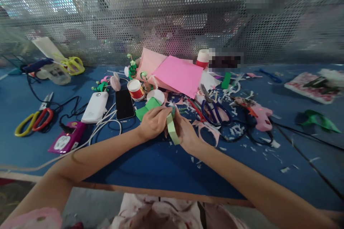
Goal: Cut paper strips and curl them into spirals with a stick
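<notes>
Both hands meet over the middle of the blue table, around a light green paper strip (172, 130). My left hand (154, 122) is closed, its fingers pinching the strip's upper end. My right hand (185, 128) is closed around the same strip from the other side. The strip's lower end hangs bent between the hands. A small bluish bit (173, 110) shows at the fingertips; what it is I cannot make out. Just beyond my left hand lies a green paper sheet (147, 109). A white round disc (156, 96) is behind it.
Left are red-and-yellow scissors (43, 120), a white power bank (95, 108), a black phone (124, 104) and a purple power socket (68, 137). Pink paper (180, 75), a glue tub (135, 90), blue-handled scissors (215, 111) and a pink glue gun (261, 117) lie beyond and right. Paper scraps and cables are scattered around.
</notes>
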`<state>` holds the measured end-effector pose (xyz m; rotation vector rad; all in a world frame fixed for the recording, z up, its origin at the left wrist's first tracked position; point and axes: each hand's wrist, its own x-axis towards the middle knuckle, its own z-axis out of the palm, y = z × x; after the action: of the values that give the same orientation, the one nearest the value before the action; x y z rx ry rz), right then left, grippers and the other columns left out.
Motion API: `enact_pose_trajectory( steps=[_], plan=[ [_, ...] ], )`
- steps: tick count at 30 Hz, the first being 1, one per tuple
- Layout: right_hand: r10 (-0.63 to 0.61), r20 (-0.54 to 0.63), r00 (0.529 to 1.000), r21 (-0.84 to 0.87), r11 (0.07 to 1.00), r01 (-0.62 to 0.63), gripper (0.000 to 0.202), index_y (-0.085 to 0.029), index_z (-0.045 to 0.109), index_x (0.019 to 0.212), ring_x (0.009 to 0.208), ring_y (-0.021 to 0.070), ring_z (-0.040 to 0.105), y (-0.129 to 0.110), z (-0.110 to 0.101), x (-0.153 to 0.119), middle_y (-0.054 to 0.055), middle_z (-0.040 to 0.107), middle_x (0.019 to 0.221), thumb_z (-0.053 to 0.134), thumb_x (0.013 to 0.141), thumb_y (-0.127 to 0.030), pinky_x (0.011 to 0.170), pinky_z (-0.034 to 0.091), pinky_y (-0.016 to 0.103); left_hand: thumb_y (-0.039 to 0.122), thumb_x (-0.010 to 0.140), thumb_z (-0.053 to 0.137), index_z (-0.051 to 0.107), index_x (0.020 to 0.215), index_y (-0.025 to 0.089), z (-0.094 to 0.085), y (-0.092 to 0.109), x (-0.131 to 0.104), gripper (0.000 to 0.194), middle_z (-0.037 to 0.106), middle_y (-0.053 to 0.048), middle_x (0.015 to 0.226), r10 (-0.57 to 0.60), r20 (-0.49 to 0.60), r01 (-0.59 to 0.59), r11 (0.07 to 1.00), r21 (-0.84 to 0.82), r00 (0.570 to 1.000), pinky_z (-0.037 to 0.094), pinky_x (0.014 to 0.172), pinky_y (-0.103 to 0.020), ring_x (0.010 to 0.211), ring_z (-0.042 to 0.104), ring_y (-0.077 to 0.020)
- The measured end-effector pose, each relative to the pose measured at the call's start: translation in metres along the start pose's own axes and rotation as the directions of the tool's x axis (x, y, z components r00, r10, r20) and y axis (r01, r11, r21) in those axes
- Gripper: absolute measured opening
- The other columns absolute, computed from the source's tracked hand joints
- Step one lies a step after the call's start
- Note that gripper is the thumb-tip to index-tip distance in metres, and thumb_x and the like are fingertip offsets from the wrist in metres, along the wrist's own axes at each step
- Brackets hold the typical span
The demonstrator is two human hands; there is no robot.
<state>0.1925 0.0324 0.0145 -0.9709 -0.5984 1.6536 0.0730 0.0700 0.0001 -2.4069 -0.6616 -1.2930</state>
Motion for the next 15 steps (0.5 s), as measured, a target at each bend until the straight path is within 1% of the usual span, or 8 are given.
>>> enact_pose_trajectory(
  steps=[3, 5, 7, 10, 13, 15],
  plan=[
    [-0.044, -0.008, 0.999, -0.045, 0.998, 0.044, 0.039, -0.022, 0.048, 0.063, 0.048, 0.0139, 0.051, 0.0008, -0.0012, -0.002, -0.007, 0.044, 0.044, 0.071, 0.049, -0.051, 0.044, 0.036, 0.026, 0.011, 0.084, 0.038, 0.047, 0.11, 0.009, -0.0007, 0.0002, 0.0009, 0.027, 0.065, -0.011, 0.086, 0.059, 0.022, -0.059, 0.998, 0.026, 0.998, 0.053, 0.073, -0.028, 0.087, 0.061, -0.0172],
    [-0.066, -0.011, 0.998, -0.064, 0.996, 0.065, 0.038, -0.023, 0.047, 0.06, 0.047, 0.0134, 0.049, 0.0011, -0.0028, -0.0016, -0.007, 0.041, 0.043, 0.072, 0.05, -0.049, 0.043, 0.035, 0.026, 0.011, 0.083, 0.041, 0.047, 0.11, 0.008, -0.0014, 0.001, 0.0016, 0.028, 0.065, -0.011, 0.085, 0.109, 0.02, -0.109, 0.993, 0.039, 0.994, 0.053, 0.073, -0.029, 0.086, 0.06, -0.0179],
    [-0.075, 0.001, 0.997, -0.061, 0.995, 0.075, 0.036, -0.023, 0.048, 0.06, 0.048, 0.0136, 0.049, 0.001, -0.0044, -0.0002, -0.006, 0.042, 0.044, 0.072, 0.051, -0.048, 0.043, 0.035, 0.026, 0.011, 0.082, 0.043, 0.047, 0.11, 0.009, -0.0025, 0.0017, 0.0021, 0.028, 0.066, -0.01, 0.085, 0.124, 0.001, -0.124, 0.992, 0.033, 0.992, 0.052, 0.073, -0.03, 0.084, 0.06, -0.0178],
    [-0.101, 0.002, 0.995, -0.039, 0.994, 0.101, 0.035, -0.022, 0.051, 0.064, 0.045, 0.0114, 0.047, -0.0007, -0.0067, 0.0028, -0.006, 0.045, 0.049, 0.072, 0.052, -0.046, 0.04, 0.035, 0.025, 0.015, 0.083, 0.043, 0.046, 0.112, 0.011, -0.005, 0.0024, 0.0027, 0.029, 0.065, -0.011, 0.09, 0.058, 0.004, -0.058, 0.998, -0.021, 0.998, 0.051, 0.075, -0.033, 0.088, 0.059, -0.0186],
    [-0.125, 0.018, 0.992, -0.039, 0.991, 0.125, 0.036, -0.021, 0.055, 0.072, 0.04, 0.0084, 0.044, -0.0047, -0.0087, 0.0049, -0.006, 0.048, 0.053, 0.071, 0.054, -0.048, 0.035, 0.035, 0.022, 0.026, 0.082, 0.049, 0.047, 0.113, 0.011, -0.0074, 0.0027, 0.004, 0.034, 0.062, -0.014, 0.098, -0.062, 0.054, 0.067, 0.994, -0.088, 0.997, 0.049, 0.077, -0.037, 0.093, 0.057, -0.0209],
    [-0.12, 0.024, 0.992, -0.047, 0.992, 0.121, 0.037, -0.021, 0.057, 0.073, 0.042, 0.008, 0.046, -0.0079, -0.0095, 0.0055, -0.005, 0.051, 0.057, 0.072, 0.053, -0.048, 0.035, 0.038, 0.022, 0.032, 0.08, 0.053, 0.05, 0.111, 0.012, -0.0084, 0.0022, 0.0053, 0.037, 0.061, -0.013, 0.098, -0.114, 0.06, 0.121, 0.984, -0.133, 0.992, 0.049, 0.077, -0.037, 0.092, 0.056, -0.0206]
  ],
)
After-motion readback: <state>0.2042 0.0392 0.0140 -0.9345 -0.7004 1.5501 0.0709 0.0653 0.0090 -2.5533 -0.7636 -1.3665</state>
